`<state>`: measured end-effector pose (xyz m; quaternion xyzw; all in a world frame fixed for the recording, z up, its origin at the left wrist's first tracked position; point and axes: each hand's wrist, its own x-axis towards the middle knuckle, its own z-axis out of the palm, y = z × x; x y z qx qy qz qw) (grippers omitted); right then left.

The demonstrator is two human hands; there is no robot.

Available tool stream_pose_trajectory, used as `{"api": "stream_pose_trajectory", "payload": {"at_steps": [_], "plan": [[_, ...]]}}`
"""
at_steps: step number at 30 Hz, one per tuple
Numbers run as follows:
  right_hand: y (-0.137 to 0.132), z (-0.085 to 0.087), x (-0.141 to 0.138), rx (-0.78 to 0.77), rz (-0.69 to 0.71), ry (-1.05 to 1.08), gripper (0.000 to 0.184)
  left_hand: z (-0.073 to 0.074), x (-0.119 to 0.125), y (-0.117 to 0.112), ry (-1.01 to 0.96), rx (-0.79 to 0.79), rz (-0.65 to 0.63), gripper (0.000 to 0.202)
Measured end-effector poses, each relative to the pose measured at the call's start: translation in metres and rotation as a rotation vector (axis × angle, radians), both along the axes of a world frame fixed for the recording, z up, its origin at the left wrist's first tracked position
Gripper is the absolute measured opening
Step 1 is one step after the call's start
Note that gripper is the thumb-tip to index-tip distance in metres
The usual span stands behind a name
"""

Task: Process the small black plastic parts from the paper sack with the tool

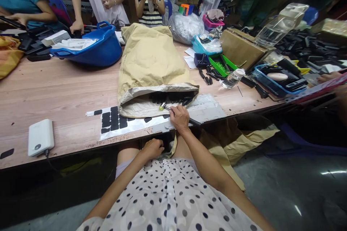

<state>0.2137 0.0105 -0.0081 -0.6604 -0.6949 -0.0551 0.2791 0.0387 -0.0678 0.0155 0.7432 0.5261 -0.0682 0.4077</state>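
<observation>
My right hand [180,116] is closed around a small hammer [166,107] with a yellowish tip and a black handle, at the table's front edge. The hammer's head points left, just before the open mouth of a tan woven sack [151,56]. Dark pieces [173,97] show inside the sack. Below the table edge, over my lap, my left hand [153,148] has its fingers curled; whatever is in them is hidden. A white strip with black stickers [114,120] lies along the edge, partly under the sack's mouth.
At left are a white power bank [41,138] with a cable and a blue basin [92,52]. On the right stand a water bottle [232,78], a green tray [223,65], a cardboard box [241,48] and a blue basket [280,79] of black parts. Several people work across the table.
</observation>
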Motion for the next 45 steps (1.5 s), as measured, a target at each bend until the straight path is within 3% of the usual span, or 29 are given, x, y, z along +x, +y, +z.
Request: {"api": "stream_pose_trajectory", "payload": {"at_steps": [2, 4, 6, 8, 10, 14, 19, 25, 29, 38, 45], "plan": [[-0.001, 0.0, 0.0, -0.001, -0.001, -0.004, 0.021, 0.014, -0.003, 0.012, -0.138, -0.097, 0.016, 0.021], [-0.001, 0.0, -0.001, -0.002, -0.001, -0.009, 0.021, 0.028, -0.005, 0.034, -0.312, -0.129, 0.13, 0.03], [-0.002, 0.001, -0.001, 0.001, -0.003, -0.012, 0.021, 0.04, -0.004, 0.065, -0.422, 0.092, 0.337, 0.03], [-0.002, 0.001, -0.002, 0.007, -0.006, -0.015, 0.02, 0.045, -0.001, 0.1, -0.389, 0.395, 0.569, 0.025], [-0.003, 0.001, -0.002, 0.012, -0.006, -0.015, 0.019, 0.046, 0.006, 0.13, -0.273, 0.584, 0.74, 0.019], [-0.003, 0.002, -0.003, 0.015, -0.003, -0.011, 0.018, 0.039, 0.019, 0.162, -0.08, 0.586, 0.873, 0.017], [-0.004, 0.003, -0.004, 0.005, -0.01, 0.001, 0.018, 0.034, 0.013, 0.155, -0.042, 0.579, 0.836, 0.017], [-0.004, 0.003, -0.003, 0.001, -0.017, 0.012, 0.018, 0.02, -0.034, 0.111, -0.099, 0.678, 0.572, 0.009], [-0.003, 0.001, -0.002, -0.002, -0.026, 0.013, 0.019, 0.011, -0.051, 0.088, -0.077, 0.657, 0.478, 0.007], [-0.002, 0.0, 0.0, -0.019, -0.019, 0.013, 0.021, 0.01, -0.031, 0.092, -0.072, 0.644, 0.441, 0.014], [-0.004, 0.005, 0.003, -0.037, 0.02, 0.066, 0.026, 0.009, -0.032, 0.091, -0.123, 0.619, 0.46, 0.016]]}}
